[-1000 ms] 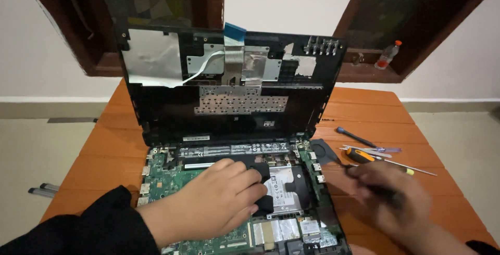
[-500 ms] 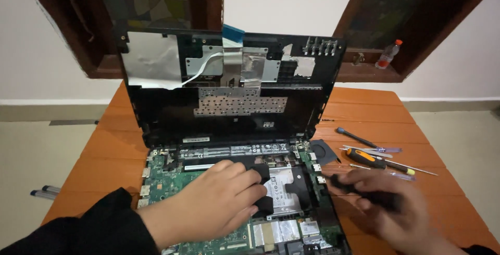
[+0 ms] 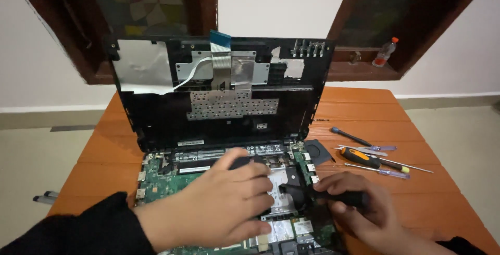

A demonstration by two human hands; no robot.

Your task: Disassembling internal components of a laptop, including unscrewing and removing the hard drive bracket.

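Observation:
An opened laptop lies on an orange wooden table (image 3: 359, 114), its green mainboard (image 3: 166, 179) bare and its black upper cover (image 3: 219, 93) tilted up behind. My left hand (image 3: 224, 203) rests palm down on the middle of the board, fingers over a black part and a silver drive (image 3: 278, 198). My right hand (image 3: 359, 208) grips a black-handled screwdriver (image 3: 333, 196) lying sideways, its tip end pointing left at the board's right side near the drive.
Several screwdrivers (image 3: 372, 158), one with an orange and black handle, lie on the table to the right. A small black cover piece (image 3: 317, 151) sits by the laptop's right hinge. A plastic bottle (image 3: 384, 53) stands on the window sill behind.
My right hand has moved left with the screwdriver, from the table's right side to the laptop's right edge. My left hand has stayed on the board.

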